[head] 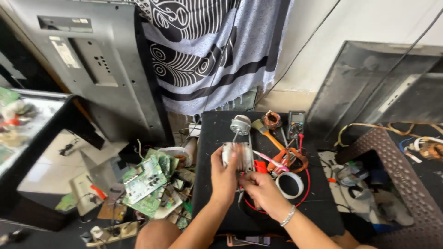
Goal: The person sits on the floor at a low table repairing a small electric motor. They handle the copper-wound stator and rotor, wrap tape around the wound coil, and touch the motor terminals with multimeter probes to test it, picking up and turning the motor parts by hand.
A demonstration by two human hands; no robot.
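With my left hand (224, 177) clenched on the metal module (238, 156) above the tape roll (290, 184), I'd steady it while my right hand (262, 191) pinches its underside.

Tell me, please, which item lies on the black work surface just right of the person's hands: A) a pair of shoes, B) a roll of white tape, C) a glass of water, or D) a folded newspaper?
B: a roll of white tape lies flat on the black work surface, just right of the right hand.

I see green circuit boards (146, 180) lower left, white tape roll (290, 184) centre right, dark multimeter (296, 123) above it, striped grey cloth (212, 50) top centre.
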